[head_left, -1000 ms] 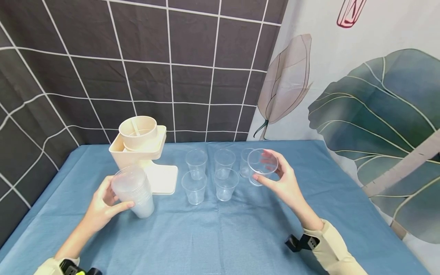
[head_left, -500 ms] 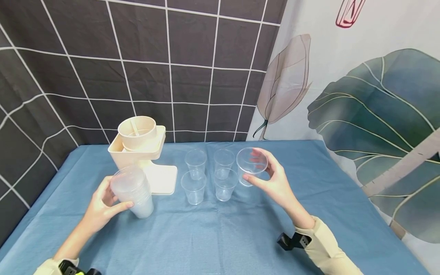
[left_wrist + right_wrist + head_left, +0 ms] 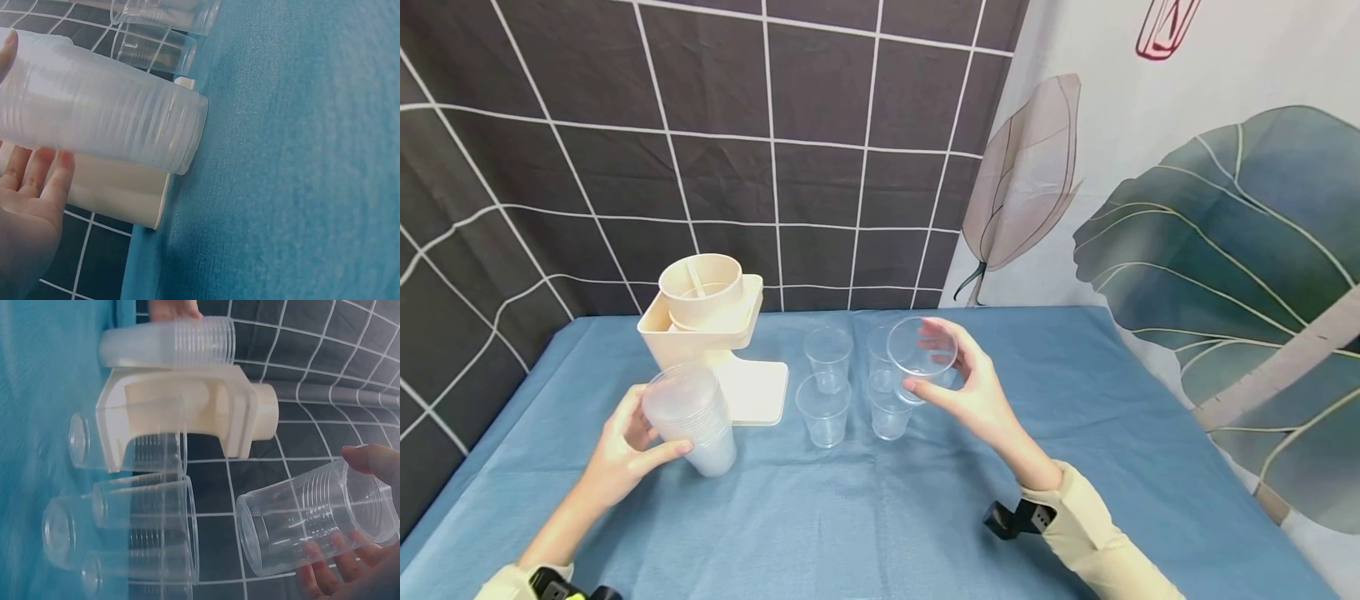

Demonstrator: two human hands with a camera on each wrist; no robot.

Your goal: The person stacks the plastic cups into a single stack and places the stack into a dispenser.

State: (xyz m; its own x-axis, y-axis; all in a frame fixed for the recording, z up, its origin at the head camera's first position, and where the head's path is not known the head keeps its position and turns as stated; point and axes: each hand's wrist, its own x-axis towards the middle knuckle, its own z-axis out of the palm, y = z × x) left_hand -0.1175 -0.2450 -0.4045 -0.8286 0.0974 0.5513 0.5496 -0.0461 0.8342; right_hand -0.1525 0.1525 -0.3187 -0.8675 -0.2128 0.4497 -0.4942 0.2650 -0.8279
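My left hand [image 3: 622, 454] grips a stack of nested clear plastic cups [image 3: 694, 421], fingers and thumb on opposite sides. Whether the stack's base touches the cloth I cannot tell. Between the thumb and fingers of my right hand [image 3: 966, 387] is a single clear plastic cup [image 3: 913, 358], mouth up and raised off the table, as the right wrist view shows. Several other clear cups stand upright on the cloth, among them a front left cup [image 3: 824, 410], a back left cup [image 3: 828, 354] and a front cup [image 3: 890, 421] partly covered by the held one.
Behind the stack stands a cream-coloured holder [image 3: 700, 346] with a round cup-like top [image 3: 700, 287] and a flat white base [image 3: 758, 392]. A blue cloth [image 3: 820, 525] covers the table. Dark grid-patterned fabric [image 3: 820, 183] hangs behind, with a leaf-print curtain [image 3: 1112, 333] at the right.
My right hand has carried its cup leftward, from beside the back right cup to over the middle cups. My left hand and the stack have stayed in place.
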